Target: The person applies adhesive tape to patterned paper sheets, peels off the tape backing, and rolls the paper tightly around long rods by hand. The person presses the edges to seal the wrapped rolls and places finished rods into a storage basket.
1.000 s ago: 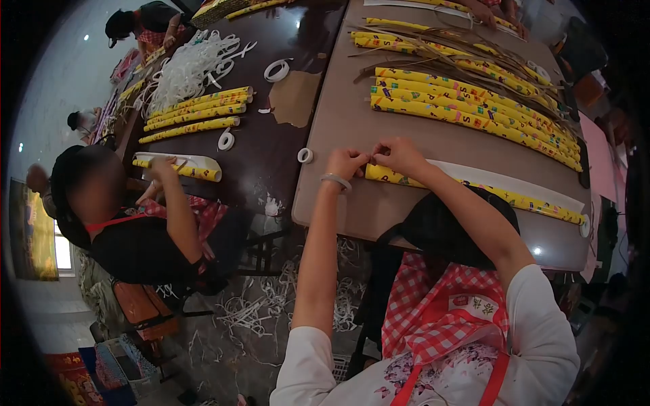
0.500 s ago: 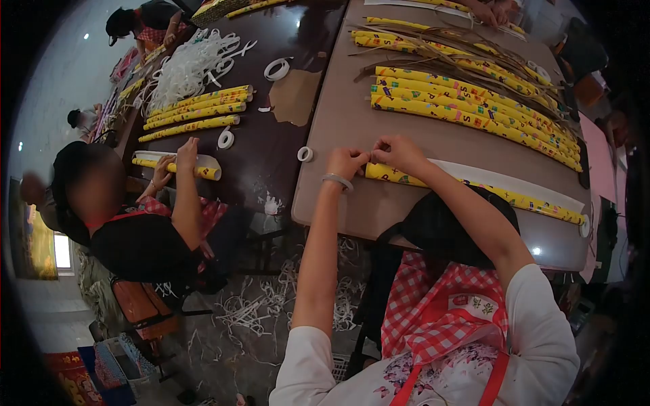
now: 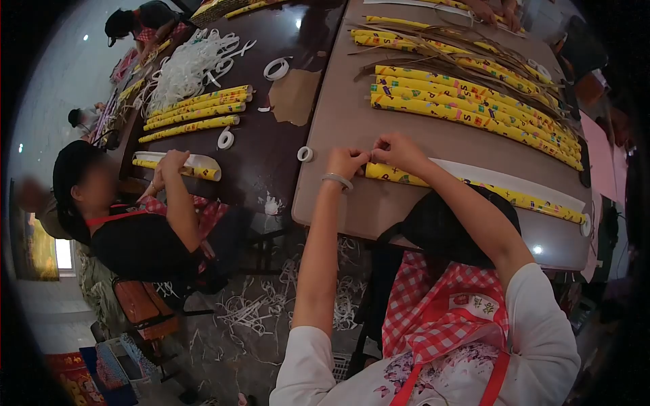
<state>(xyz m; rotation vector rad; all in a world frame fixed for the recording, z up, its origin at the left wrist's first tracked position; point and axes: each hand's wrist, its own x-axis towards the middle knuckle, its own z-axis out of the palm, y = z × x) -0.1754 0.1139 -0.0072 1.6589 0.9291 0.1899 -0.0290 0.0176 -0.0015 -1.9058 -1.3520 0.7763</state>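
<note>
My left hand [image 3: 347,162] is pinched closed just off the near-left end of a yellow patterned paper roll [image 3: 521,201]. Close beside it, my right hand [image 3: 399,155] also pinches, its fingertips nearly meeting the left ones above that end. Whatever lies between the fingertips is too small to make out. A white strip of the sheet [image 3: 501,181] shows along the roll's far side. White tape rolls stand at both sides: one [image 3: 305,154] left of my left hand, another [image 3: 586,225] by the roll's right end.
Several finished yellow rolls [image 3: 467,111] lie farther back on my brown table [image 3: 338,122], with brown strips [image 3: 453,51] across others. On the dark table at left, a co-worker [image 3: 135,230] handles a yellow roll [image 3: 203,172] near a heap of white strips [image 3: 193,68]. White scraps [image 3: 257,308] litter the floor.
My hands stay nearly in place at the roll's end. At left, the co-worker's raised hand has come down onto their roll and their head has turned.
</note>
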